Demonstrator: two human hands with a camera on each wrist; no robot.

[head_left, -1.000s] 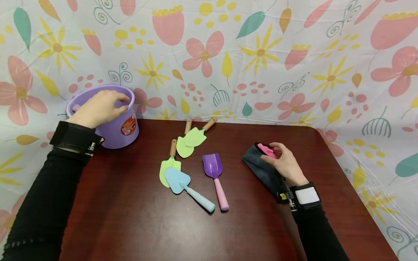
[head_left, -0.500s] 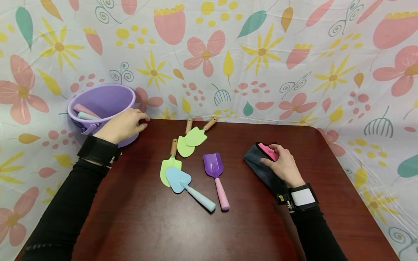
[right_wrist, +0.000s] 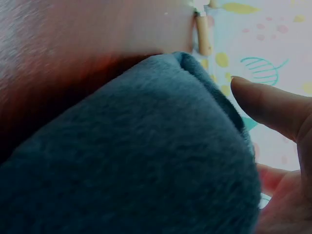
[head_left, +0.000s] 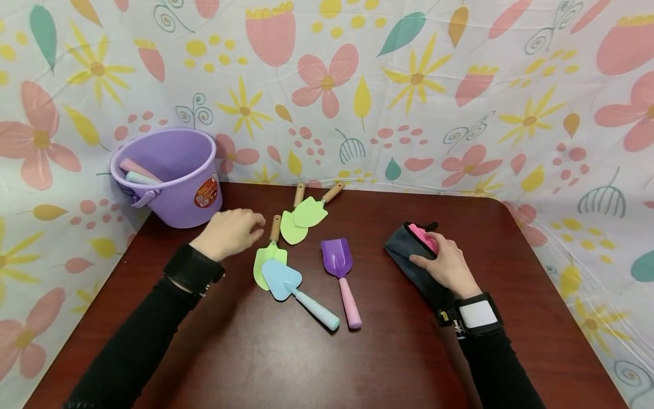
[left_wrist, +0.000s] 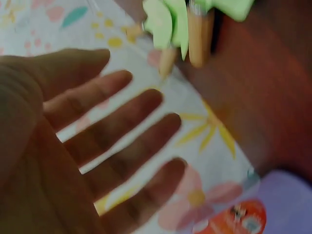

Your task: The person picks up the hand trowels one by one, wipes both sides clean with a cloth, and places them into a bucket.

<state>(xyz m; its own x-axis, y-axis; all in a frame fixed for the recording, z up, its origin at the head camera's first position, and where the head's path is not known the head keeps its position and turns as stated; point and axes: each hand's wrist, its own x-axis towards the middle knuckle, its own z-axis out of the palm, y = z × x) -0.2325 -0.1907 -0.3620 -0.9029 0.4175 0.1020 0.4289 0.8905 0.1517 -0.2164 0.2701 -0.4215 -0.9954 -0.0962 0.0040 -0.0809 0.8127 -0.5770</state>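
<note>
My left hand [head_left: 230, 233] is over the left part of the table, beside the lime-green hand trowel [head_left: 265, 255]. Its fingers are relaxed and spread in the left wrist view, holding nothing. A light-blue trowel [head_left: 278, 278] lies partly across that green one, and a purple shovel [head_left: 337, 258] with a pink handle is to its right. On the right, my right hand [head_left: 452, 264] holds a dark grey fabric pouch [head_left: 409, 258] near its mouth, where something pink [head_left: 424, 236] shows. The exact finger contact is partly hidden.
At the back left stands a purple bucket [head_left: 189, 199] with pink and light-blue handles [head_left: 138, 168] inside. Two more lime-green trowels [head_left: 310, 213] overlap near the table's back edge. Flower-patterned cloth [head_left: 327, 113] rises behind the dark wooden table [head_left: 276, 358].
My left hand has come away from the bucket, moving right and toward me, above the table beside the green trowel. The right hand and the pouch have barely moved.
</note>
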